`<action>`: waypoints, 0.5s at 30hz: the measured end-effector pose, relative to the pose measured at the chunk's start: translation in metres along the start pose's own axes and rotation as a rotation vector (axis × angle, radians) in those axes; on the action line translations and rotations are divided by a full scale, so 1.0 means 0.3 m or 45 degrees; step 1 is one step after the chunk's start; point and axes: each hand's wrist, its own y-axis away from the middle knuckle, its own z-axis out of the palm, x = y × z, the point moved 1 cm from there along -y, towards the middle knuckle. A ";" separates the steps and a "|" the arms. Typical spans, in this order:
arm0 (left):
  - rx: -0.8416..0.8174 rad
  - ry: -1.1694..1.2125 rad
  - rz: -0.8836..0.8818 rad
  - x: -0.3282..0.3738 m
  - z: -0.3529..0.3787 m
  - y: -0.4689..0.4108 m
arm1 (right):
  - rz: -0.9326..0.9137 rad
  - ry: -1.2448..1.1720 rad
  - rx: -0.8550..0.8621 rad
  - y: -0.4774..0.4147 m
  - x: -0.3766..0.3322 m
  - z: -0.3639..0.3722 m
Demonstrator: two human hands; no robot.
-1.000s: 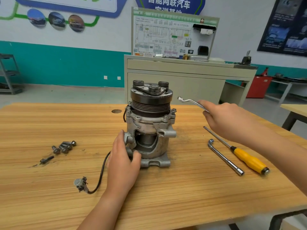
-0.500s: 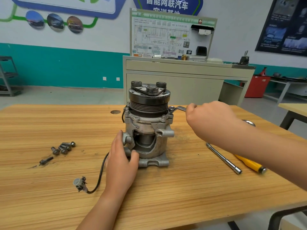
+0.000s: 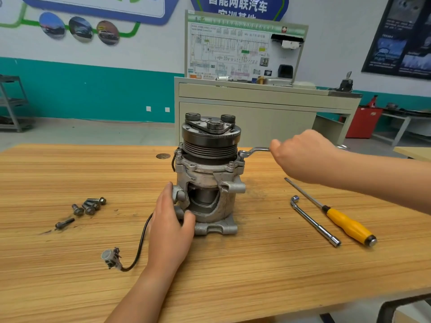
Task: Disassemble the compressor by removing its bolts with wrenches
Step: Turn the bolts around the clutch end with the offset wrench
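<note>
left: bolts [image 3: 89,206], cable [image 3: 141,243] | right: L-wrench [image 3: 314,222], screwdriver [image 3: 347,226] | front: bare table [image 3: 256,264]

This is an automotive training workshop, more a teaching room than a garage. The wooden workbench [image 3: 233,276] carries a cut-away compressor [image 3: 207,178], loose bolts [image 3: 89,206], an L-shaped socket wrench [image 3: 314,220] and a yellow-handled screwdriver [image 3: 347,226]. Behind the workbench stands a beige training cabinet [image 3: 256,113] topped by a wiring-diagram board [image 3: 233,50], with a blue wall banner [image 3: 238,5] in Chinese characters higher up. Beyond the workbench's right end are a red cabinet [image 3: 362,122] and dark posters [image 3: 401,38]. Beyond its left end, a grey metal rack [image 3: 9,102] stands against a teal-banded wall [image 3: 93,89].
</note>
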 end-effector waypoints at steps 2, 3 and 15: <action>0.005 -0.004 0.003 -0.001 0.000 0.001 | 0.007 -0.110 0.087 -0.074 0.020 0.043; 0.010 -0.005 0.002 -0.001 -0.001 0.001 | -0.014 -0.190 0.162 -0.111 0.024 0.066; 0.005 -0.012 0.021 -0.007 -0.005 -0.001 | 0.375 -1.113 0.719 -0.132 -0.062 0.160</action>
